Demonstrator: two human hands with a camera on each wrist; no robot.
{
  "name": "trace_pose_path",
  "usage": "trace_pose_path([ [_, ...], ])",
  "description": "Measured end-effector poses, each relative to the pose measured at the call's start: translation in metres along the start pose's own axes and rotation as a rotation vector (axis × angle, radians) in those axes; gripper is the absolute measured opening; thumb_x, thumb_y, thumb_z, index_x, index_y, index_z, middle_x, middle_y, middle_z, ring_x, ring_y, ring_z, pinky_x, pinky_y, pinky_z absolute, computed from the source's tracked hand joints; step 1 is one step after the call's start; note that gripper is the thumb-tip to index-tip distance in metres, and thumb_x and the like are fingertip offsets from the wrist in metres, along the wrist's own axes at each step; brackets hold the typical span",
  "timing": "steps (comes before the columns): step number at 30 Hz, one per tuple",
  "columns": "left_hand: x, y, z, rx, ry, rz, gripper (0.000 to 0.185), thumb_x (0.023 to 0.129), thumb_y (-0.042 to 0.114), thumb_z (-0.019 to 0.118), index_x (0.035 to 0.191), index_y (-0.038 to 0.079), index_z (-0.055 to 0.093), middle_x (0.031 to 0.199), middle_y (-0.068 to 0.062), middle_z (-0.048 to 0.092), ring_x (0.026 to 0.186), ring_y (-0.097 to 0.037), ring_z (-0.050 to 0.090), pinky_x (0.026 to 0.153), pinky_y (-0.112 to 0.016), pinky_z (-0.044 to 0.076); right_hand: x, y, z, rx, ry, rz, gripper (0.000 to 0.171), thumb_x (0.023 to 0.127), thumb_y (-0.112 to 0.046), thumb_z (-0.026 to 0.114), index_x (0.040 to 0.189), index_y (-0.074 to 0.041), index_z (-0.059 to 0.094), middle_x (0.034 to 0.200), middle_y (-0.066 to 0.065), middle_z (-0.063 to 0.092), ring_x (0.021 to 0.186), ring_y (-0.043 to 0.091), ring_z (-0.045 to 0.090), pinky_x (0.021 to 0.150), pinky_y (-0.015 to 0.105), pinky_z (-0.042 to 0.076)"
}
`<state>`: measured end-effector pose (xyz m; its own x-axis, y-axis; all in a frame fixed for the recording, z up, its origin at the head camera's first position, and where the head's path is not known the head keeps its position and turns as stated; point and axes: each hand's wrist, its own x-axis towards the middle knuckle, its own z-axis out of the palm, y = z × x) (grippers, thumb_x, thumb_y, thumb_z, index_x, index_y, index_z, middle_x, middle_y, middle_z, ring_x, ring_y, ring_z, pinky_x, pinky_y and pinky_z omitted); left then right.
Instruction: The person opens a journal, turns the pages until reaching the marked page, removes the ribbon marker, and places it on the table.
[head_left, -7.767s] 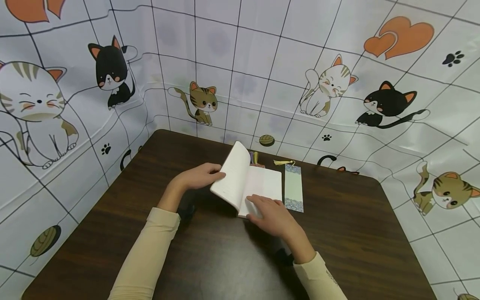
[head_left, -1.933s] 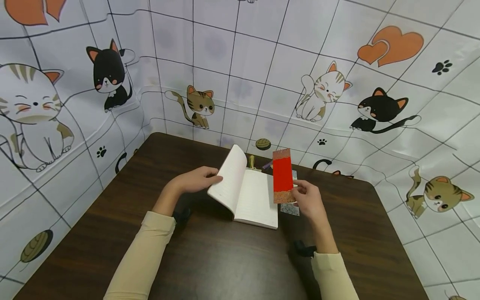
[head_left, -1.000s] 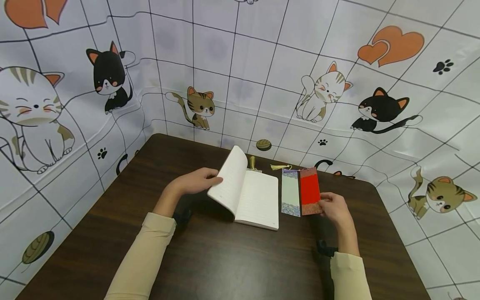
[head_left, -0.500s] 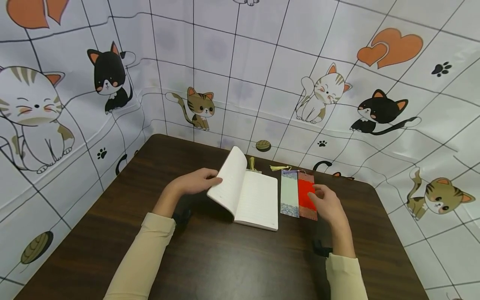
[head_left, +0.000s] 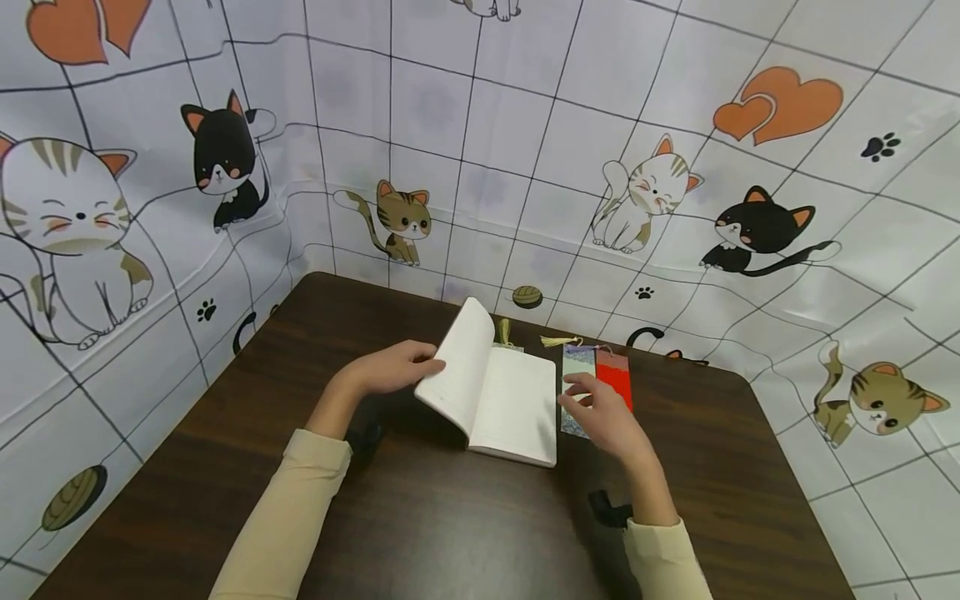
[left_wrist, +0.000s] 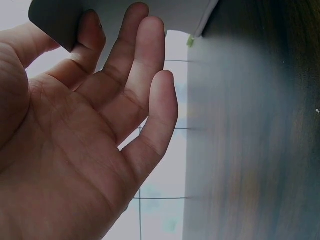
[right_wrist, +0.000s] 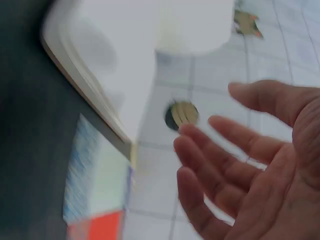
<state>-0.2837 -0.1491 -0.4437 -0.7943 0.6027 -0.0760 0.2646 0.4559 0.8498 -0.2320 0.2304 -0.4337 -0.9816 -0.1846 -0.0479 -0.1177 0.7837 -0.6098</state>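
Note:
My left hand (head_left: 390,367) pinches the raised left-hand pages of an open notebook (head_left: 516,408) by their edge. In the left wrist view, the thumb and index finger (left_wrist: 91,35) meet at the corner of the notebook's raised side. My right hand (head_left: 606,417) is above the table with loosely bent fingers and holds nothing. It covers part of a pale green bookmark (head_left: 579,361) with patterned blue ends and the lower part of a red bookmark (head_left: 615,382) beside it. A further bookmark's yellow tassel (head_left: 505,331) shows behind the notebook; most of that one is hidden.
The dark wooden table (head_left: 450,533) carries the notebook and bookmarks. A white tiled-pattern sheet (head_left: 495,125) with printed cats hangs behind and at both sides of it. A second yellow tassel (head_left: 558,341) lies at the top of the green bookmark.
My right hand carried the red bookmark from over the notebook to the green one's right side, let it go there, and moved back left. The left hand keeps holding the pages up.

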Motion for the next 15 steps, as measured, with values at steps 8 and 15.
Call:
trace_pose_path([
  [8, 0.003, 0.0, -0.002, 0.021, 0.005, -0.023, 0.032, 0.116, 0.032, 0.049, 0.111, 0.004, 0.064, 0.091, -0.005, 0.057, 0.085, -0.022, 0.054, 0.078, -0.036, 0.045, 0.005, -0.021, 0.053, -0.102, -0.164, -0.181, 0.052, 0.099, -0.027, 0.078, 0.147, -0.012, 0.063, 0.152, 0.01, 0.063, 0.14, 0.034, 0.059, 0.118, 0.057, 0.046],
  [15, 0.002, -0.002, 0.0, -0.002, -0.01, -0.035, 0.032, 0.115, 0.032, 0.05, 0.114, 0.004, 0.064, 0.092, -0.005, 0.057, 0.085, -0.02, 0.055, 0.078, -0.036, 0.046, 0.003, -0.02, 0.067, -0.182, -0.202, -0.262, 0.06, 0.095, -0.026, 0.081, 0.15, -0.013, 0.061, 0.158, 0.014, 0.058, 0.144, 0.039, 0.055, 0.12, 0.061, 0.042],
])
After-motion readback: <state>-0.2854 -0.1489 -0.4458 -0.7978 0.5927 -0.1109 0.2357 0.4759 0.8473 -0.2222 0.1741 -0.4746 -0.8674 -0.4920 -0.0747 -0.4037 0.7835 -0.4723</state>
